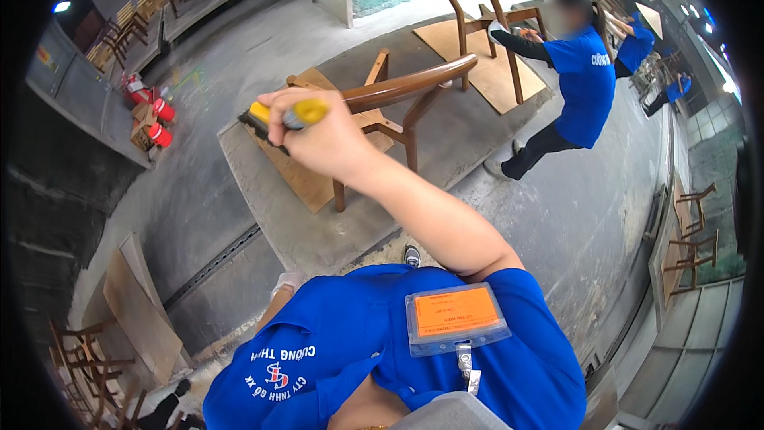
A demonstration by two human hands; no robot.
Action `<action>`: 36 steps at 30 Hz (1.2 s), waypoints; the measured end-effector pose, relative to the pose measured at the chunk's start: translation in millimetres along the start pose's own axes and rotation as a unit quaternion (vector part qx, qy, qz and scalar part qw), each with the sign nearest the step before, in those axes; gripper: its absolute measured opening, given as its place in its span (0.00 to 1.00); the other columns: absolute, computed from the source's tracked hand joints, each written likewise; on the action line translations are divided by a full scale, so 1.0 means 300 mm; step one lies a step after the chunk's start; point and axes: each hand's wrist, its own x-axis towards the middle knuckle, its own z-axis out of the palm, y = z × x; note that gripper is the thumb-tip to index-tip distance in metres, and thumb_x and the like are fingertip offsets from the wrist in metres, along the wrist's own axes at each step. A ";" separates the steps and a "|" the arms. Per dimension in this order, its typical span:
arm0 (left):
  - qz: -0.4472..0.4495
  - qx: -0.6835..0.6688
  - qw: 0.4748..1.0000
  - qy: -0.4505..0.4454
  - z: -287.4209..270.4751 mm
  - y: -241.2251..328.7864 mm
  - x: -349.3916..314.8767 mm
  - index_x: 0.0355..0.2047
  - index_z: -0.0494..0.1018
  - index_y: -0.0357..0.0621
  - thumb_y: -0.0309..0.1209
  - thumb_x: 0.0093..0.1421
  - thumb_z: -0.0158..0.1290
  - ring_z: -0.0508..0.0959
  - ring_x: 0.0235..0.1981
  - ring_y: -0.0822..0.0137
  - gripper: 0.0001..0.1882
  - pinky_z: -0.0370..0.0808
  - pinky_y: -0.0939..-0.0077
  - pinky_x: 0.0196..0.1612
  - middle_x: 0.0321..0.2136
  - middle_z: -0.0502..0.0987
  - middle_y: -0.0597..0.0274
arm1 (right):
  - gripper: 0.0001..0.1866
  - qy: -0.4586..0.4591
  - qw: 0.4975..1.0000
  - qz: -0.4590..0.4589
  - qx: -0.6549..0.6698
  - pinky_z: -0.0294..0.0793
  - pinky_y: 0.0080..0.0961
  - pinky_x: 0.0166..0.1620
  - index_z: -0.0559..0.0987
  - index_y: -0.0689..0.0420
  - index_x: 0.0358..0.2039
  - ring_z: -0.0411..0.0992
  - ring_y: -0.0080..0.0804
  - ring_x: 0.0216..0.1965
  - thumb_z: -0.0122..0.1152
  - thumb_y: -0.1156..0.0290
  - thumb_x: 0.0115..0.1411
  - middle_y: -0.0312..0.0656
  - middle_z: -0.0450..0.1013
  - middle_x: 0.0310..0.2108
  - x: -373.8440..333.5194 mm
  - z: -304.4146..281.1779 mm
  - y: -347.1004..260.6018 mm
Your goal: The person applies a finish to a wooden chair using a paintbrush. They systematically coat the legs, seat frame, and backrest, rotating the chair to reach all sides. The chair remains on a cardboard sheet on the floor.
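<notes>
My right hand [322, 137] is closed round a yellow-handled brush [306, 114] with dark bristles. It is raised beside the left end of the curved top rail of a brown wooden chair [410, 86]. Whether the bristles touch the wood cannot be made out. The chair rests on a thin wooden board [306, 183] on a grey platform [298, 235]. Low by my left side, a small part of my left hand [290, 280] shows, apparently in a white glove. Its fingers are hidden behind my blue shirt.
Across the platform, a co-worker [585, 84] in blue handles another wooden chair [465, 28] on a second board [489, 72]. Red containers [161, 123] stand at the left. More chairs [696, 259] line the right side, and a leaning panel [143, 314] is at lower left.
</notes>
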 end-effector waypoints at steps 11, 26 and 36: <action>-0.026 0.043 0.998 -0.033 0.042 -0.029 -0.058 0.56 0.82 0.40 0.45 0.62 0.62 0.84 0.55 0.52 0.27 0.79 0.61 0.57 0.51 0.85 0.45 | 0.12 0.439 0.881 0.107 0.142 0.80 0.28 0.48 0.75 0.56 0.26 0.80 0.38 0.50 0.67 0.87 0.59 0.54 0.76 0.64 -0.403 -0.950 0.396; -0.028 0.045 0.993 0.107 -0.171 0.340 -0.136 0.55 0.82 0.38 0.44 0.62 0.64 0.84 0.55 0.57 0.26 0.79 0.64 0.57 0.50 0.86 0.46 | 0.15 0.351 0.632 0.055 0.689 0.75 0.51 0.65 0.75 0.45 0.28 0.77 0.42 0.56 0.70 0.82 0.61 0.37 0.81 0.46 -0.709 -0.684 1.113; 0.120 -0.199 0.963 0.133 -0.212 0.912 0.051 0.62 0.75 0.40 0.35 0.64 0.67 0.81 0.57 0.60 0.28 0.76 0.63 0.62 0.54 0.84 0.51 | 0.17 0.567 0.667 0.402 0.266 0.80 0.34 0.42 0.75 0.50 0.32 0.79 0.31 0.37 0.63 0.91 0.56 0.36 0.78 0.37 -0.991 -0.661 1.495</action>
